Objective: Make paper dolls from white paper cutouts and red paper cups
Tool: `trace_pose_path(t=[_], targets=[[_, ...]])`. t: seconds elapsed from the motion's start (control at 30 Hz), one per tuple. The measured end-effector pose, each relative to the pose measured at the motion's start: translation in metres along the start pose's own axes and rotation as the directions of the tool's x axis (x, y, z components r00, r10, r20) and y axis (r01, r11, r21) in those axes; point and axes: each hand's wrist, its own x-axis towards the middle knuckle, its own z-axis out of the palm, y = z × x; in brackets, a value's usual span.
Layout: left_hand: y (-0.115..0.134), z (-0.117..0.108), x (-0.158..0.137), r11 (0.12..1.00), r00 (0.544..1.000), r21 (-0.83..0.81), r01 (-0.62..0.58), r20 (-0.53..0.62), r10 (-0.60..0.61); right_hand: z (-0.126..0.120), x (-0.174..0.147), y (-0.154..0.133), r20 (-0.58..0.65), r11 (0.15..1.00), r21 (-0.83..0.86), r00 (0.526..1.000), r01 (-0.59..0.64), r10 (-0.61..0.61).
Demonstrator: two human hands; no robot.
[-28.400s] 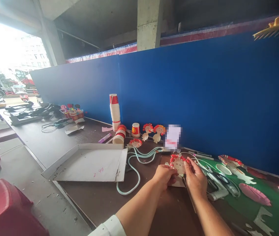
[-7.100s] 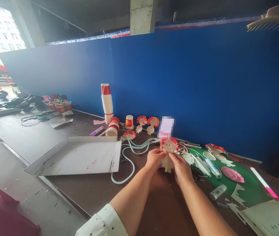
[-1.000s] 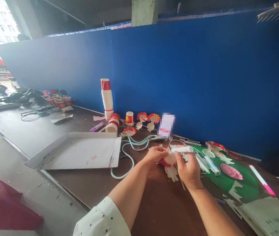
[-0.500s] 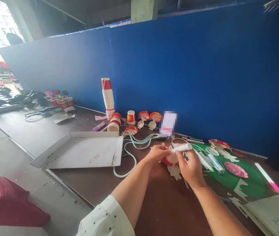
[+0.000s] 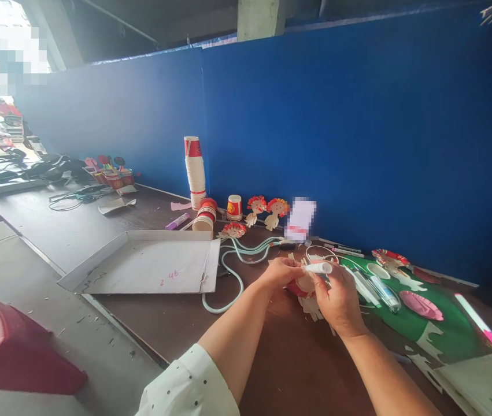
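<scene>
My right hand point(image 5: 340, 300) is closed around a thick white marker point(image 5: 320, 268), whose blunt end points toward me. Its tip is hidden behind my fingers. My left hand point(image 5: 281, 274) pinches the edge of a paper cutout figure point(image 5: 306, 284) beneath the marker. This figure has a red rim, a pale round middle and pale strips hanging below. Finished-looking paper figures point(image 5: 277, 214) with red fringes and drawn dots lean against the blue panel. Another paper figure point(image 5: 233, 230) lies by the cups.
A white box lid point(image 5: 150, 266) lies to the left, with pale cables point(image 5: 241, 283) beside it. A tall stack of paper cups point(image 5: 195, 173) stands at the back. On the right, a green mat point(image 5: 449, 323) bears pens, a pink paper piece point(image 5: 421, 304) and scraps. A pink marker point(image 5: 482, 323) lies farther right.
The white marker has tilted, so its blunt end now faces me more and sits slightly lower and to the left. Both hands stay at the paper figure.
</scene>
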Motion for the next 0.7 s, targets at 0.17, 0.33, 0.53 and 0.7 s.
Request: trace_pose_path(t=[0.17, 0.33, 0.53, 0.7], targets=[[-0.0021, -0.0035, 0.0022, 0.998, 1.000, 0.057, -0.019, 0.007, 0.019, 0.0018, -0.0014, 0.0024, 0.004, 1.000, 0.007, 1.000, -0.012, 0.012], [-0.0030, -0.0040, 0.0025, 0.997, 1.000, 0.079, -0.014, 0.012, 0.013, 0.0035, -0.0007, 0.0042, 0.009, 0.997, 0.040, 0.998, -0.061, 0.060], [-0.0012, -0.0026, 0.0021, 0.996, 1.000, 0.082, 0.026, 0.002, -0.026, 0.0006, -0.0006, 0.0065, -0.053, 0.987, 0.099, 0.990, -0.125, 0.130], [-0.0022, -0.0051, 0.0038, 0.997, 1.000, 0.065, 0.029, 0.000, -0.029, -0.0021, -0.0018, 0.0050, -0.048, 0.984, 0.122, 0.990, -0.127, 0.133]])
